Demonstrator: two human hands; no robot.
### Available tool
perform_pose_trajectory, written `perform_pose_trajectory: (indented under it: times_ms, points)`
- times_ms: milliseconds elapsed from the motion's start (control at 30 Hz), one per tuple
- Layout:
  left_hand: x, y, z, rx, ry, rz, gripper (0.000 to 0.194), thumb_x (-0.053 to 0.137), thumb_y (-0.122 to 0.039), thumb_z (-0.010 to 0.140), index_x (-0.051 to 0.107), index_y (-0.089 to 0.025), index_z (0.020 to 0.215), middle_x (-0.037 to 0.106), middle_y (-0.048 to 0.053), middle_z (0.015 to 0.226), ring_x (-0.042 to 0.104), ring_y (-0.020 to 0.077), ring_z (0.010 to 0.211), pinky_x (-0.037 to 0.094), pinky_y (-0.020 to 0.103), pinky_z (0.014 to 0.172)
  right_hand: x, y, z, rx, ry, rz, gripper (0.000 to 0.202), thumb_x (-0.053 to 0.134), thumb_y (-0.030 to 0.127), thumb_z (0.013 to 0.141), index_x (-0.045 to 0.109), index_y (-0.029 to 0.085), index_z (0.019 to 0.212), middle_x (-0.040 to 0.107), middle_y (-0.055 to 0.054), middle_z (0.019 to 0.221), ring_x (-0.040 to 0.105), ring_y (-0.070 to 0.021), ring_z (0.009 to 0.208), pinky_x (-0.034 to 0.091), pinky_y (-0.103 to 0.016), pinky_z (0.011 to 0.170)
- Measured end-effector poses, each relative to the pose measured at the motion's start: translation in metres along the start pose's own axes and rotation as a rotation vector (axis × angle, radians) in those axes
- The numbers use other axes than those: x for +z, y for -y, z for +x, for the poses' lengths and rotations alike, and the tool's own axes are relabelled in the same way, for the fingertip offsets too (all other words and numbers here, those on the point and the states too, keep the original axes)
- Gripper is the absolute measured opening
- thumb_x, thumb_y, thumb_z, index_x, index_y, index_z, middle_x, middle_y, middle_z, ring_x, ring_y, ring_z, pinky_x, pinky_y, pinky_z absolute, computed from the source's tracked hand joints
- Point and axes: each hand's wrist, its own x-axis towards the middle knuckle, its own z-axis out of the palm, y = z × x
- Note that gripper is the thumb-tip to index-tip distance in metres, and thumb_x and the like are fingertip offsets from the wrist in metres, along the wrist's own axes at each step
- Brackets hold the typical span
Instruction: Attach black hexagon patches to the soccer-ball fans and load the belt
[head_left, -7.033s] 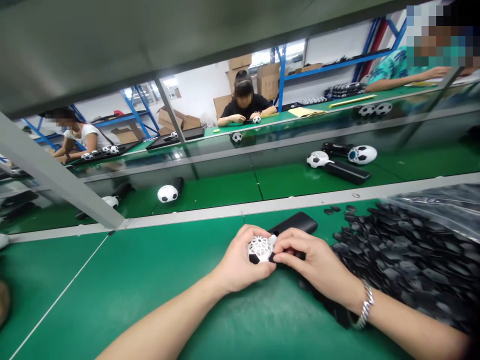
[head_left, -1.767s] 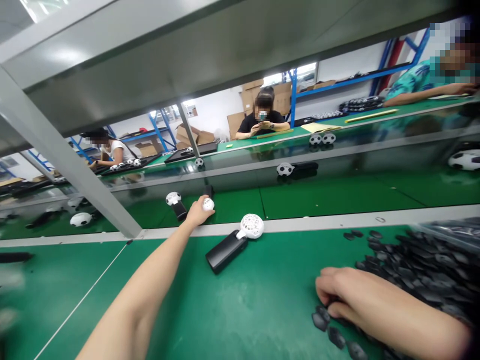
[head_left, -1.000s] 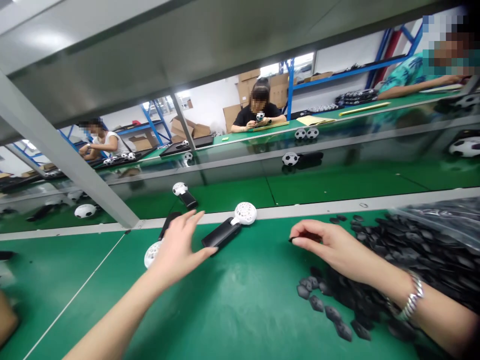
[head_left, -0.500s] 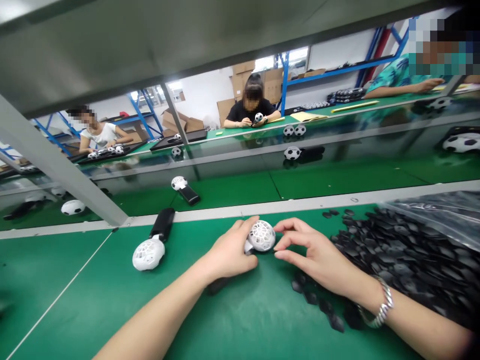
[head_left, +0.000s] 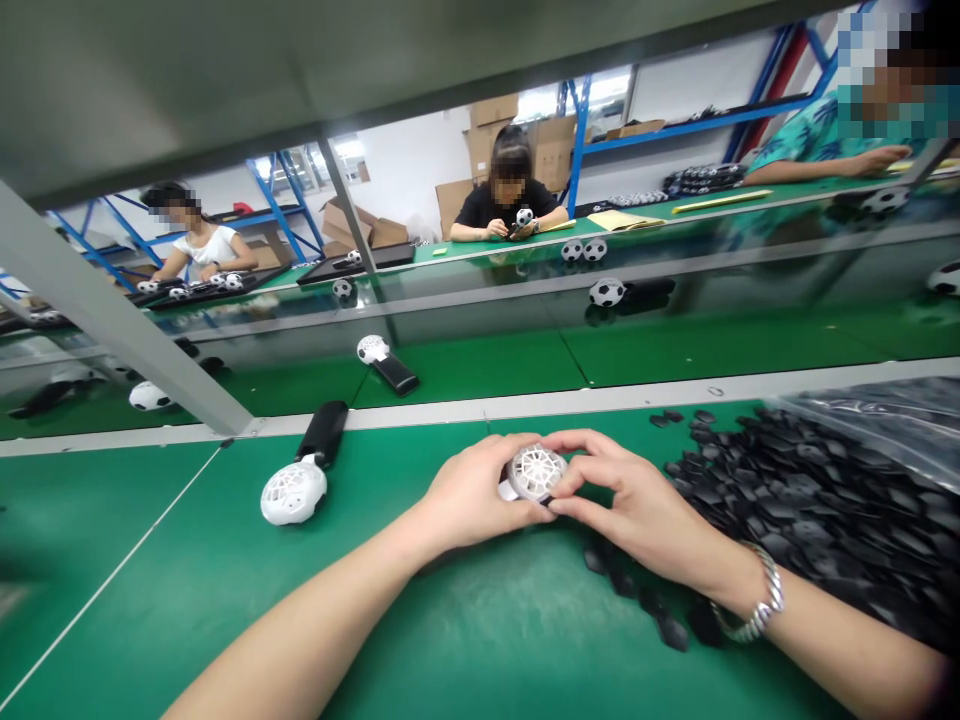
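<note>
Between my hands is a handheld fan (head_left: 537,472) with a white, football-shaped head and an openwork grille. My left hand (head_left: 472,490) wraps round its left side, thumb along the near edge, and hides most of the handle. The fingers of my right hand (head_left: 619,495) close on the right edge of the head. Something small and dark shows by the right thumb tip, too little of it to name. Another white fan (head_left: 294,492) with a black handle lies to the left. Loose black patches (head_left: 664,615) lie by my right wrist.
A large heap of black patches (head_left: 810,500) covers the right of the green bench (head_left: 465,640), under a clear plastic bag (head_left: 892,425). Beyond the metal rail (head_left: 420,408), a green belt carries another fan (head_left: 386,365). A slanted post (head_left: 127,310) stands left. Several co-workers sit opposite.
My right hand has moved left onto the fan head, which it stood just beside before. The fan head has turned so its grille faces up more. The fans on the belt have shifted right.
</note>
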Motion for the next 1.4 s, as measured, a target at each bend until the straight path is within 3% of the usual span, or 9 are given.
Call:
perform_pose_trajectory:
  times_ms: [133,233,400,567,733,900,1067,1300,1400]
  points:
    - [0.000,0.000,0.000,-0.019,-0.007,0.018,0.065,0.070,-0.042,0.063,0.045,-0.030,0.122,0.057,0.001,0.119,0.055,0.0242,0.105,0.047,0.035,0.085,0.002,-0.003,-0.001,0.056,-0.041,0.047,0.007,0.062,0.025,0.075,0.057,0.023,0.071,0.050,-0.003,0.115,0.047,-0.0223,0.111,0.036,-0.039,0.095]
    - [0.000,0.000,0.000,-0.020,-0.002,0.025,0.065,0.071,-0.040,0.063,0.045,-0.031,0.122,0.057,-0.001,0.119,0.055,0.0239,0.105,0.047,0.035,0.084,0.005,-0.007,-0.001,0.101,-0.090,0.065,0.017,0.065,0.025,0.071,0.053,0.023,0.082,0.051,-0.003,0.117,0.047,-0.0231,0.111,0.038,-0.040,0.094]
    - [0.002,0.003,-0.001,-0.042,-0.005,0.041,0.066,0.069,-0.039,0.064,0.043,-0.030,0.124,0.055,0.000,0.123,0.053,0.0242,0.108,0.047,0.036,0.087,0.005,-0.010,0.001,0.090,-0.043,0.124,0.031,0.062,0.023,0.074,0.047,0.025,0.101,0.056,-0.002,0.110,0.056,-0.0190,0.098,0.045,-0.035,0.085]
    - [0.004,0.001,-0.001,-0.026,-0.026,0.064,0.065,0.069,-0.040,0.064,0.045,-0.030,0.123,0.057,0.000,0.120,0.056,0.0231,0.104,0.047,0.035,0.086,0.005,-0.008,0.001,0.078,-0.028,0.113,0.031,0.061,0.023,0.074,0.047,0.024,0.101,0.058,-0.002,0.104,0.055,-0.0186,0.095,0.048,-0.031,0.077]
    - [0.006,-0.005,-0.002,-0.005,-0.049,0.132,0.060,0.067,-0.036,0.068,0.044,-0.030,0.123,0.057,0.000,0.120,0.055,0.0229,0.106,0.046,0.036,0.087,0.007,-0.009,-0.003,0.112,-0.047,0.062,0.035,0.058,0.025,0.076,0.043,0.023,0.107,0.055,-0.005,0.111,0.052,-0.0122,0.063,0.047,-0.029,0.061]
    - [0.000,-0.003,0.000,-0.008,0.022,0.191,0.066,0.066,-0.037,0.067,0.040,-0.028,0.127,0.052,0.002,0.127,0.053,0.0256,0.109,0.043,0.039,0.090,-0.020,-0.011,0.000,0.151,0.117,-0.054,0.028,0.061,0.031,0.074,0.051,0.022,0.098,0.057,-0.004,0.102,0.055,-0.0185,0.086,0.045,-0.028,0.070]
    - [-0.007,0.005,0.003,0.011,0.017,0.267,0.059,0.055,-0.018,0.069,0.040,-0.025,0.125,0.053,0.002,0.126,0.050,0.0248,0.112,0.040,0.040,0.092,-0.041,-0.011,-0.002,0.293,0.423,-0.367,0.009,0.065,0.026,0.069,0.059,0.021,0.072,0.059,0.000,0.076,0.054,-0.0176,0.067,0.040,-0.026,0.056]
    - [-0.008,0.007,0.002,0.085,0.072,0.235,0.067,0.041,-0.004,0.064,0.041,-0.030,0.125,0.050,-0.003,0.130,0.045,0.0206,0.119,0.036,0.038,0.095,-0.032,0.003,-0.007,0.189,0.457,-0.414,0.010,0.053,0.012,0.071,0.052,0.021,0.067,0.057,0.002,0.070,0.051,-0.0145,0.062,0.033,-0.023,0.052]
    - [-0.008,0.006,0.001,0.087,0.066,0.228,0.067,0.041,-0.003,0.063,0.042,-0.029,0.126,0.051,-0.002,0.129,0.046,0.0205,0.118,0.034,0.038,0.096,-0.031,0.006,-0.006,0.149,0.419,-0.263,0.010,0.047,0.014,0.077,0.048,0.022,0.070,0.052,0.005,0.059,0.047,-0.0124,0.054,0.033,-0.022,0.049]
